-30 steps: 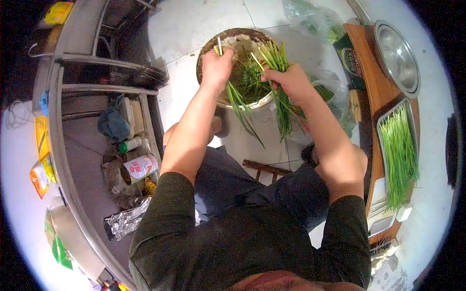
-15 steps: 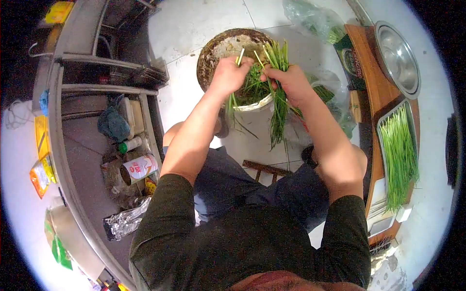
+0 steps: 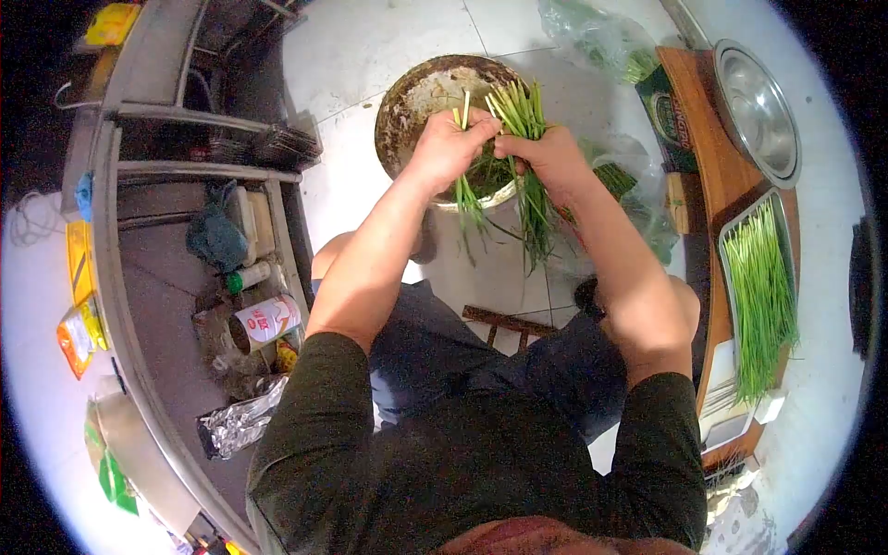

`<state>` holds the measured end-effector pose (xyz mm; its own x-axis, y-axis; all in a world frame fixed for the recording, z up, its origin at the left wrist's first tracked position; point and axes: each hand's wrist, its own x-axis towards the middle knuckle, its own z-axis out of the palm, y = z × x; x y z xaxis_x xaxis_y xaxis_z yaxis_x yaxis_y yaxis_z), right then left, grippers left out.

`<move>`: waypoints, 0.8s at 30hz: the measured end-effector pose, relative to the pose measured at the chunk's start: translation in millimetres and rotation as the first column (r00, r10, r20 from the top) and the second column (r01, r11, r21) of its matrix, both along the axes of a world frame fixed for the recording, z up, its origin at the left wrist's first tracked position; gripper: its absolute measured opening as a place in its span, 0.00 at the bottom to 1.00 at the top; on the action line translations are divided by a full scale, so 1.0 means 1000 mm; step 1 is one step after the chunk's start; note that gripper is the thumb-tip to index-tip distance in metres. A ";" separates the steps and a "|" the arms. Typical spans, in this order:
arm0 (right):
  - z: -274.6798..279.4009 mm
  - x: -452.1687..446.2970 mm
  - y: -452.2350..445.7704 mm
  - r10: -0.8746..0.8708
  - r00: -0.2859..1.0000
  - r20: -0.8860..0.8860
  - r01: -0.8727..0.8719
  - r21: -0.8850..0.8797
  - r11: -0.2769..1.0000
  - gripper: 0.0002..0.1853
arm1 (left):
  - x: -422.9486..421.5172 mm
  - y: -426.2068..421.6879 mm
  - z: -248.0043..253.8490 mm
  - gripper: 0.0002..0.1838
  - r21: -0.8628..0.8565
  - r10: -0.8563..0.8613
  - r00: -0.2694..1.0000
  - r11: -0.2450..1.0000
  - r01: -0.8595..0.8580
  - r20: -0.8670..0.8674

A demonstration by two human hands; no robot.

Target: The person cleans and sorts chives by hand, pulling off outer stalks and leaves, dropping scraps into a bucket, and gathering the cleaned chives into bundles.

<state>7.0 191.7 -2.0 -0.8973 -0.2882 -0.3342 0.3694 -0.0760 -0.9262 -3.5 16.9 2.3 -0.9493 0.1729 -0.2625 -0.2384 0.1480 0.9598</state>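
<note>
Over a stained round bucket (image 3: 396,116), my two hands are close together, fingertips nearly touching. My left hand (image 3: 451,146) is closed around a few chive stalks (image 3: 468,205), pale ends up and green leaves hanging down. A thicker bunch of chives (image 3: 520,109) is gripped in my right hand (image 3: 548,159), its leaves drooping below the bucket's rim. Green scraps lie inside the bucket, partly hidden by my hands. To the right, a metal tray (image 3: 729,242) holds many long chives (image 3: 760,301) laid side by side.
A steel basin (image 3: 757,106) rests on the wooden surface (image 3: 696,88) at right. Plastic bags with greens (image 3: 601,42) lie on the tiled floor near the bucket. On the left, a shelf holds a can (image 3: 268,319) and crumpled foil (image 3: 242,421). A small wooden stool (image 3: 504,322) is between my legs.
My left hand has moved right, up to my right hand. The stalks in it have shifted right with it, and the right-hand bunch has swung slightly.
</note>
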 end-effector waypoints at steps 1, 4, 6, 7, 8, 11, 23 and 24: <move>-0.001 -0.001 0.000 -0.003 1.000 0.001 0.003 0.034 0.999 0.09 | -0.001 -0.001 -0.002 0.07 0.041 -0.011 1.000 0.999 0.010 0.016; -0.003 -0.003 0.000 0.022 1.000 -0.015 -0.022 0.012 1.000 0.08 | -0.001 -0.002 0.000 0.07 0.106 -0.035 0.999 0.994 0.030 0.037; -0.007 -0.004 0.001 0.034 0.999 -0.012 -0.034 0.003 0.999 0.08 | -0.001 -0.003 0.001 0.07 0.070 -0.032 0.999 0.997 0.031 0.013; -0.009 -0.005 0.002 0.040 0.999 -0.010 -0.040 -0.001 0.999 0.08 | -0.001 -0.003 0.000 0.07 0.073 -0.010 1.000 0.997 0.010 0.000; -0.009 -0.005 0.003 0.053 0.998 -0.018 -0.052 0.027 0.998 0.08 | -0.002 -0.004 -0.001 0.07 0.076 0.013 1.000 0.997 -0.012 -0.014; -0.009 -0.005 0.004 0.081 0.996 -0.023 -0.079 0.063 0.995 0.08 | -0.005 -0.005 0.002 0.06 0.129 0.090 0.996 0.988 -0.085 -0.026; 0.004 0.000 0.004 0.077 0.996 0.039 -0.074 -0.072 0.995 0.09 | -0.004 -0.005 0.005 0.08 0.236 0.057 0.997 0.969 -0.069 0.059; 0.003 0.000 0.003 0.079 0.996 0.039 -0.076 -0.069 0.995 0.09 | -0.004 -0.005 0.005 0.08 0.233 0.052 0.997 0.971 -0.064 0.058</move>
<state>6.9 195.1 0.6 -0.8573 -0.3791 -0.3484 0.4147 -0.1073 -0.9036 -7.4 11.9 7.2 -0.9459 0.1806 -0.2695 -0.2894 -0.0947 0.9525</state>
